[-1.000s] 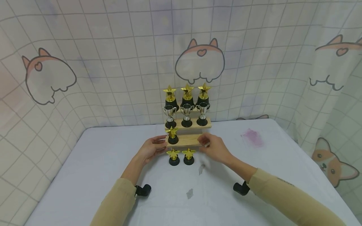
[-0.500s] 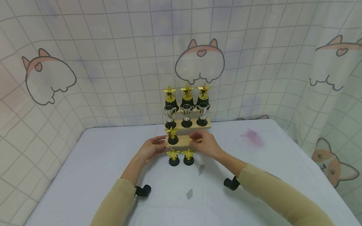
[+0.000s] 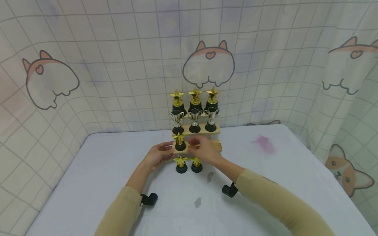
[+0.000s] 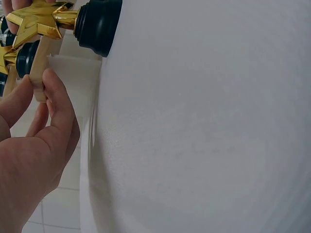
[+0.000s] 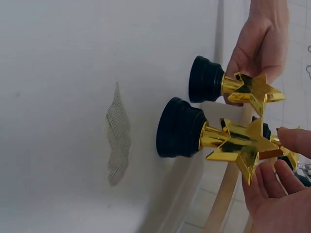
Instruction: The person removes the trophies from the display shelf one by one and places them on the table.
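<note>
My left hand [image 3: 160, 154] pinches the left end of a wooden shelf board [image 4: 41, 63] between thumb and fingers. A small gold star trophy [image 3: 179, 141] with a black base stands at that end of the board. Just right of it is my right hand [image 3: 203, 149], over the board's middle, thumb and fingers apart; it hides part of the board, and any contact is unclear. Two more gold star trophies stand upright on the table in front: the left one [image 5: 252, 90] and the right one [image 5: 238, 141], the latter partly below my right hand in the head view.
Behind, a higher shelf [image 3: 202, 128] carries a row of silver cup trophies [image 3: 195, 116]. Larger gold star trophies [image 3: 195, 100] stand on the top step. A white table [image 3: 118, 170] extends around, with a grid-patterned curtain [image 3: 118, 82] behind.
My right hand has left the board's right end and moved left along it, toward the star trophy on the board. My left hand keeps its place; the trophies have not moved.
</note>
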`<control>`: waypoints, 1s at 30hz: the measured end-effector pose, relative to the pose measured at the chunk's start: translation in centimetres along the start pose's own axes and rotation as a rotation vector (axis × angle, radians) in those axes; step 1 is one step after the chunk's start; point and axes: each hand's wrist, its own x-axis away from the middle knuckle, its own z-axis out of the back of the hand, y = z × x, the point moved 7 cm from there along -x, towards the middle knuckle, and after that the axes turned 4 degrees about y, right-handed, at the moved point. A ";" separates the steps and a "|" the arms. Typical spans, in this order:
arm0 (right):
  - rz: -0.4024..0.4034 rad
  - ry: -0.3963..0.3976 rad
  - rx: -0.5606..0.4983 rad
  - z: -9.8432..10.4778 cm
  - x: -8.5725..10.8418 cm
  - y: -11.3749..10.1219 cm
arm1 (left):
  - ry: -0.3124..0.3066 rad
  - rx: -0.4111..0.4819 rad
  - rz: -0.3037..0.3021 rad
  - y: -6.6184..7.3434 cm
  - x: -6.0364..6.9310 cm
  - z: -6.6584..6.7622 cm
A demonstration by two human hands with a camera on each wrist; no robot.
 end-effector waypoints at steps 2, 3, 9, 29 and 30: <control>-0.007 -0.001 -0.002 -0.3 -0.1 -0.1 | 0.000 0.004 0.002 -0.1 0.0 0.1; -0.008 -0.001 -0.004 -0.4 -0.1 -0.2 | 0.000 0.004 0.004 -0.1 0.0 0.1; -0.007 0.002 0.016 -0.9 -0.2 -0.7 | 0.004 0.007 0.013 -0.2 -0.1 0.1; 0.000 0.008 0.012 -2.0 -1.0 -0.7 | 0.011 -0.020 -0.007 0.0 0.0 0.1; -0.005 0.011 0.012 -2.0 -1.1 -0.7 | 0.011 -0.018 -0.006 0.0 0.0 0.1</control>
